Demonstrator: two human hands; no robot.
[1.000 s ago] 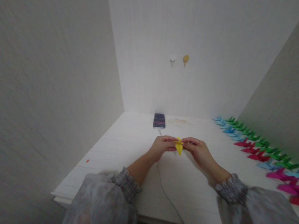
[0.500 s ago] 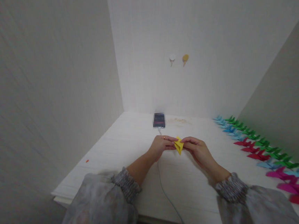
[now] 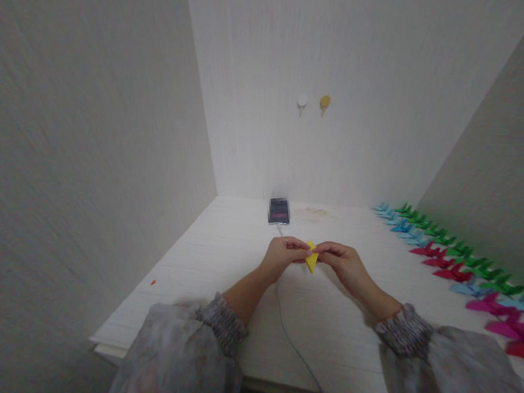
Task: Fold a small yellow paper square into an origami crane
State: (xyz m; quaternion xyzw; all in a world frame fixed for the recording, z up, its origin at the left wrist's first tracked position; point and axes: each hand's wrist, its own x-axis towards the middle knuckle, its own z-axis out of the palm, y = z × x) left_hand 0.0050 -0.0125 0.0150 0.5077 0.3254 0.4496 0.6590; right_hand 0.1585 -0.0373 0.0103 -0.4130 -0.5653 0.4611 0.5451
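Yellow folded paper (image 3: 312, 265) held between two hands, with rows of coloured paper birds

Orange scrap (image 3: 153, 282): one, small, lying well to the left of the fingers, near the left edge of the white tabletop (image 3: 202, 250).

Left sleeve (image 3: 188, 350): grey, sheer, with a gathered cuff; nearer the viewer than the fingers, to their left.

Left hand (image 3: 279, 261): one ring (image 3: 287, 241). Thumb and fingers pinched together on the left side of the yellow paper, thumb uppermost.

Dark device (image 3: 278, 211): upper face pixelated; beyond the left fingers, close to the back wall (image 3: 253, 99). A pale cord (image 3: 291, 344) runs from it, passes behind the left hand and continues toward the viewer.

Yellow paper: small, narrow, pointed at the near end; between the two sets of fingertips, touching both.

Brownish marks (image 3: 313, 211): on the tabletop, beyond the fingers.

Wall hooks, two: white (image 3: 302, 102) and gold (image 3: 325, 101), high above the fingers, side by side.

Right hand (image 3: 348, 265): thumb and forefinger closed on the paper's right side; remaining fingers partly hidden.

Right sleeve (image 3: 464, 356): matching grey, to the right of the fingers and nearer the viewer.

Paper birds, two rows, well right of the fingers: left row (image 3: 453, 273) light blue, blue, red and magenta; right row (image 3: 489, 271) green, then light blue.
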